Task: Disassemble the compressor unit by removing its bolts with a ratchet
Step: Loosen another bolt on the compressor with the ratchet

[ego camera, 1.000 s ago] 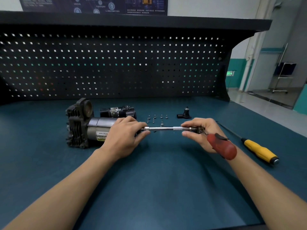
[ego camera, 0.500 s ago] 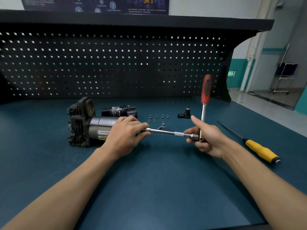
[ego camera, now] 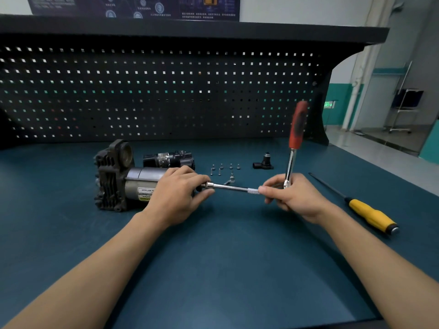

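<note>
Fingers of the left hand pinch the extension bar at the compressor; fingers of the right hand hold the ratchet, its handle upright.

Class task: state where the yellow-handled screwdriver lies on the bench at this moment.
In the head view the screwdriver lies untouched on the bench, on its right side, just right of the right hand, tip pointing away.

table: dark teal top | screwdriver: yellow handle, black shaft, lying on the table at right | pegboard: black, upright behind the table | poster: dark, on wall above | trolley: far right background
</note>
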